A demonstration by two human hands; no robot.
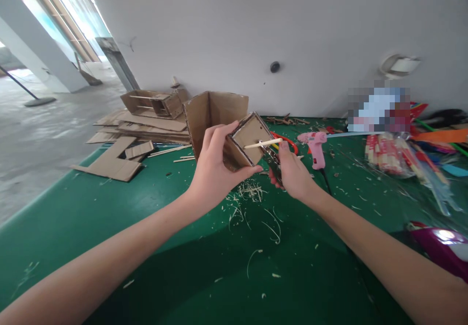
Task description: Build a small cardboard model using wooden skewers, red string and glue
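Nearest on my feed, pale shavings (252,192) litter the green table (175,261). Just past them, my left hand's (215,157) half-curled, gripping a cardboard box (252,136). My right hand's (295,175) closed on a metal tool (271,157) and wooden stick (263,143), stick tip over the box, can't tell if touching. Pink glue gun (316,147) lies right, flat cardboard pieces (151,129) farther left.

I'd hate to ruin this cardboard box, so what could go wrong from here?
The metal tool in the right grip might slip toward the left grip, close by on the cardboard box. The wooden stick, its tip over the box, could dent the cardboard if pushed hard.
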